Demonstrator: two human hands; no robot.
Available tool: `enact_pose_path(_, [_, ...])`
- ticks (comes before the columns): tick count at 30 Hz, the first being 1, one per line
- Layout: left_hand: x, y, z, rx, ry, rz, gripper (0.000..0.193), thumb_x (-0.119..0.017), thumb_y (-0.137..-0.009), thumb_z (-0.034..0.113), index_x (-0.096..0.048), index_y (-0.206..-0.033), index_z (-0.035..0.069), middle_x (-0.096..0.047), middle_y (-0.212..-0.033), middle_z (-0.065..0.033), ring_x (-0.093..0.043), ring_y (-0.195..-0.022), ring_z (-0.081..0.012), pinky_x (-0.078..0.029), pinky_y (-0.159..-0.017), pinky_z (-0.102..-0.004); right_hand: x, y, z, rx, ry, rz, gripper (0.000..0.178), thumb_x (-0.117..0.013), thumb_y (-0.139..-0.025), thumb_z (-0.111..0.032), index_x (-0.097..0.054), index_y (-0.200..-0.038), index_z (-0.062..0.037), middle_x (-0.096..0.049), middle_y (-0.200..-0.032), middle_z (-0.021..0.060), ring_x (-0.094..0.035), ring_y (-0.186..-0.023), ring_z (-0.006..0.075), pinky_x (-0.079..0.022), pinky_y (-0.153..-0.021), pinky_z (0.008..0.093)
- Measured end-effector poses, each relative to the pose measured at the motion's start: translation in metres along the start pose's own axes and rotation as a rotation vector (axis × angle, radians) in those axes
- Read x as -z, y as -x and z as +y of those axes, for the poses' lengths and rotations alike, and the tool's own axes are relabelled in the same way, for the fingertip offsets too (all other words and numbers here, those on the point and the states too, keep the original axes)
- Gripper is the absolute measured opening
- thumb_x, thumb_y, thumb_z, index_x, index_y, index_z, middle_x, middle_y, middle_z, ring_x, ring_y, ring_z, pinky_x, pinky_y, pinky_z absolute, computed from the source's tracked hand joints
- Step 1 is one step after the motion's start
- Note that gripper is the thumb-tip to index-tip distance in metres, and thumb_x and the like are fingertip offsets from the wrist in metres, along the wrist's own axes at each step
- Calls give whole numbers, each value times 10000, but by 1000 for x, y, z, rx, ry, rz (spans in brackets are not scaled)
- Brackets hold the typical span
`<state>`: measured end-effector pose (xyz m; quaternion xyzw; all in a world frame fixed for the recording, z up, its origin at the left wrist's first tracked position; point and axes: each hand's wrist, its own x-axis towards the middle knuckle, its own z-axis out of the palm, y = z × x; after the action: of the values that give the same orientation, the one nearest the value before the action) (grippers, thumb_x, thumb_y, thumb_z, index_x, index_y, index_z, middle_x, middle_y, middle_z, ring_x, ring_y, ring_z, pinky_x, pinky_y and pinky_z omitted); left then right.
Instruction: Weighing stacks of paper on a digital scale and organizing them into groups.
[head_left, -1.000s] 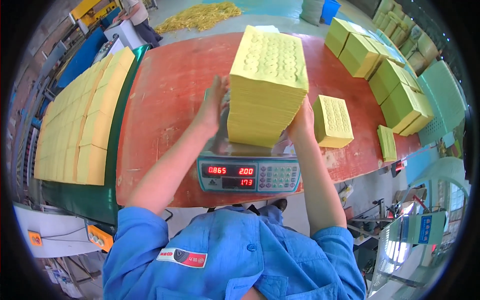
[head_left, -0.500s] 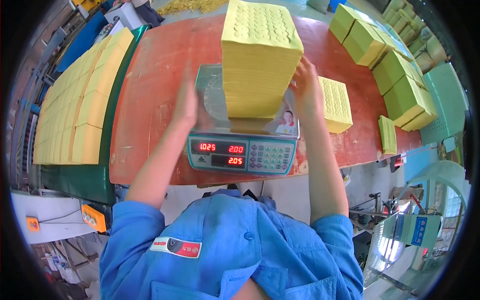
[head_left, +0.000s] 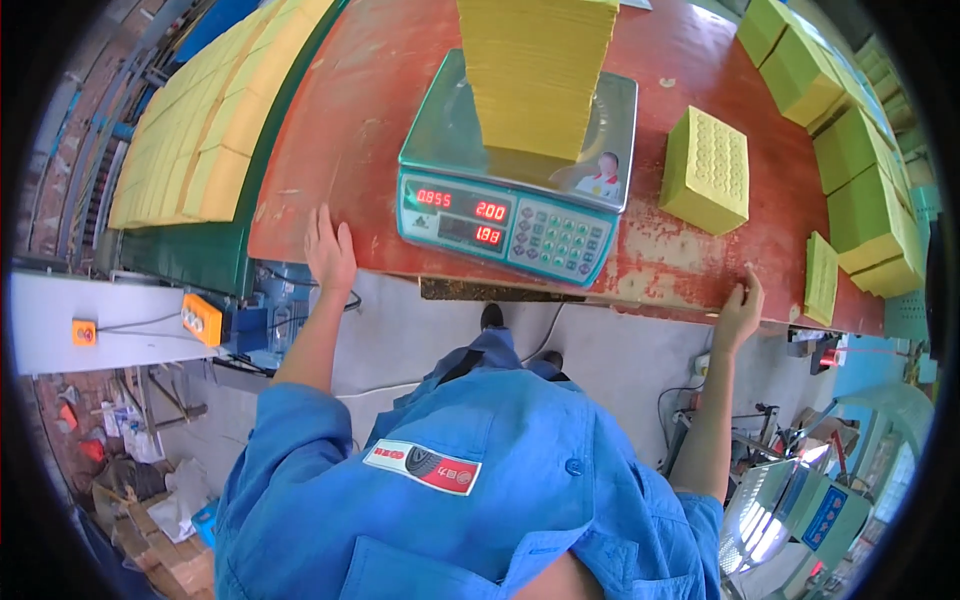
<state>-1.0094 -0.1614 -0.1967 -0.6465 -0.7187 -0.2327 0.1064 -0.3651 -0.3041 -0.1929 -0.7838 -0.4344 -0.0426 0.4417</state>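
A tall stack of yellow paper (head_left: 538,85) stands on the metal pan of a teal electronic scale (head_left: 510,226), its top cut off by the picture's upper rim. Red digits glow on the scale's display. My left hand (head_left: 330,250) is at the table's front edge, left of the scale, fingers spread and holding nothing. Over by the same edge on the right, my right hand (head_left: 738,312) is empty, its fingers loosely bent and apart. Between the scale and the right-hand stacks lies a shorter yellow paper block (head_left: 706,170) with round stamped marks on its top.
The red worn table (head_left: 330,130) carries rows of yellow paper stacks (head_left: 862,185) along its right side. A thin yellow bundle (head_left: 821,278) lies near the front right corner. More yellow blocks (head_left: 215,125) line a green surface on the left. An orange switch box (head_left: 201,319) sits below them.
Both hands have left the sides of the tall stack and come back to the table's front edge, moving apart. The display's digits have changed. The view has shifted, with the scale now higher up.
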Motion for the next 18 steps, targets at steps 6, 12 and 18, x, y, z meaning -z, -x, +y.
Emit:
enact_pose_path(6, [5,4,-7,-22,-20,-23,459,-507,-966,291,-510,-1362,57,-518,-1389,-170,-487,-1243,-365,-365,-1070,-461,-15,21,-17,224,349,-5,289,-546,-907,-112,-640,-1179,-94,-613,-1293,63,-529,-1233,269,-383,-1054,400])
enact_pose_path(12, [3,2,-11,-27,-31,-17,434,-509,-968,303,-544,-1319,51,-516,-1396,-166,-480,-1261,-360,-361,-1076,-453,-14,23,-14,242,347,-41,311,-530,-921,-129,-620,-1216,-95,-587,-1330,56,-497,-1269,267,-352,-1077,410])
enact_pose_path(18, [-12,-4,-3,-65,-25,-13,450,-520,-963,318,-549,-1308,30,-531,-1382,-168,-495,-1255,-360,-377,-1067,-456,-7,20,-10,252,378,-6,303,-545,-904,-105,-630,-1195,-89,-601,-1309,70,-512,-1254,278,-370,-1065,416])
